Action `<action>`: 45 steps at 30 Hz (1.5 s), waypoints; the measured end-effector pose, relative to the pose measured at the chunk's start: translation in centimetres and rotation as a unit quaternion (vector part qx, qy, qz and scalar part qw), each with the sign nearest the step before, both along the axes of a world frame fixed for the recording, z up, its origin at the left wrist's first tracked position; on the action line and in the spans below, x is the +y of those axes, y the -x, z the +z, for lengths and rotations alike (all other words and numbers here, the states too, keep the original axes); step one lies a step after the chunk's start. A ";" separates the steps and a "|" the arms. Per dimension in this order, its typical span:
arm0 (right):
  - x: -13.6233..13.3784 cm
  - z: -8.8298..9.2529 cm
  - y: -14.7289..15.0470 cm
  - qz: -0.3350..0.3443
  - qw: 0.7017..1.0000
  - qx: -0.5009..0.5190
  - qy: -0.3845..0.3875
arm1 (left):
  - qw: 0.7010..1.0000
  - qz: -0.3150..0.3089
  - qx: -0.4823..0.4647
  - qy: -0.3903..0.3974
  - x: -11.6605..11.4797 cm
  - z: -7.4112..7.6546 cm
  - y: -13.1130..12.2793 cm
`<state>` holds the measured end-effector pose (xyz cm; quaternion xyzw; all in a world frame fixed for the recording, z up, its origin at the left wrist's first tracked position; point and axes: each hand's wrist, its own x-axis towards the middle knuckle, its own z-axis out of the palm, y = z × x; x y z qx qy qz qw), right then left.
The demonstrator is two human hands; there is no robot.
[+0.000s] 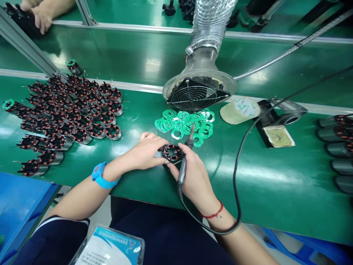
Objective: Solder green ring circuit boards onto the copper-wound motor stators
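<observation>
A round motor stator [172, 152] with copper windings lies on the green bench, held from the left by my left hand [146, 150], whose fingers curl around it. My right hand [193, 173] grips a soldering iron [184, 162] like a pen, and also touches the stator's right side. The iron's tip points up and away, toward a pile of green ring-shaped circuit boards [185, 123] just beyond the stator. A blue wristband [100, 176] sits on my left wrist, a red string on my right.
Many wound stators [68, 114] are heaped at the left; more lie in a row at the right edge [340, 147]. A fume duct with fan grille [197, 94], a tape roll [239, 109] and an iron stand with sponge [278, 136] stand behind. Another person's hand [41, 16] works far left.
</observation>
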<state>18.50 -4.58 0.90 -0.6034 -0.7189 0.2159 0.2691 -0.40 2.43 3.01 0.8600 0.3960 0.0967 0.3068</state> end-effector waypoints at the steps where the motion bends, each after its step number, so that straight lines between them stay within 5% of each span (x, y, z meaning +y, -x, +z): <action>1: -0.2 0.0 -0.4 0.000 1.000 0.003 0.021 | 1.000 -0.003 0.003 -0.002 0.0 0.0 0.1; 6: -0.2 -0.1 -3.0 -0.014 0.991 0.097 0.087 | 0.999 -0.023 -0.003 0.042 0.1 0.5 0.3; 13: 2.0 1.4 -3.0 -0.027 0.999 0.039 -0.021 | 0.973 0.012 -0.143 0.183 0.7 -0.3 0.4; 18: 3.7 2.1 -1.1 0.051 0.988 -0.101 -0.105 | 0.990 0.041 -0.136 0.022 0.7 -1.9 -0.7; 23: 4.1 2.2 0.0 0.105 0.971 -0.176 -0.122 | 0.997 0.045 -0.061 -0.025 0.3 -2.0 -1.7; 32: 2.3 0.5 -0.8 0.024 0.994 -0.033 -0.105 | 0.984 0.025 -0.170 -0.041 -0.2 -1.9 -2.0; 39: 1.6 -1.2 -1.9 0.023 0.994 0.084 -0.064 | 0.985 0.059 -0.124 -0.100 -1.1 -2.2 -4.4; 45: 1.9 -2.1 -1.8 -0.022 0.988 0.106 -0.110 | 0.989 0.032 -0.117 -0.078 -1.1 -1.6 -4.1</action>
